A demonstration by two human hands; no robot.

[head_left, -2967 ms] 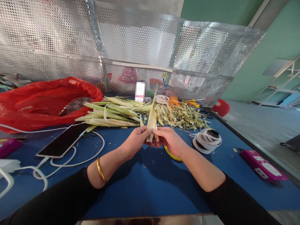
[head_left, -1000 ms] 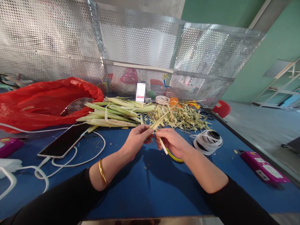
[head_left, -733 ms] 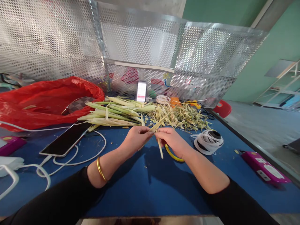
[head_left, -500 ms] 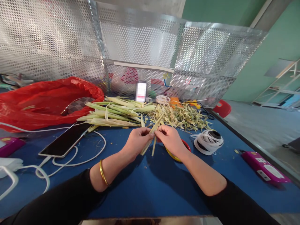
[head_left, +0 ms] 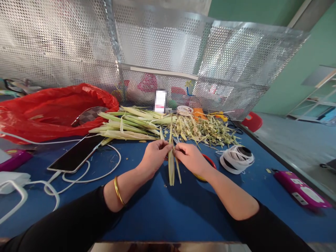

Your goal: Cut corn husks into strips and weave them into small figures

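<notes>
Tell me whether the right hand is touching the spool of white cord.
Apart. The head view shows it: blue tabletop is visible between the right hand and the spool of white cord.

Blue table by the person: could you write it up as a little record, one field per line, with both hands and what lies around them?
Surface: blue table
Left hand: pinches a pale husk strip, one end pointing toward the person
Right hand: pinches a narrower strip beside it
Left wrist: gold bracelet
Beyond hands: husk pile; dry scraps to its right
Left side: red bag, dark-screened tablet, white cable
Right side: white string spool, purple box
Partly hidden by right arm: red and yellow loops
</notes>
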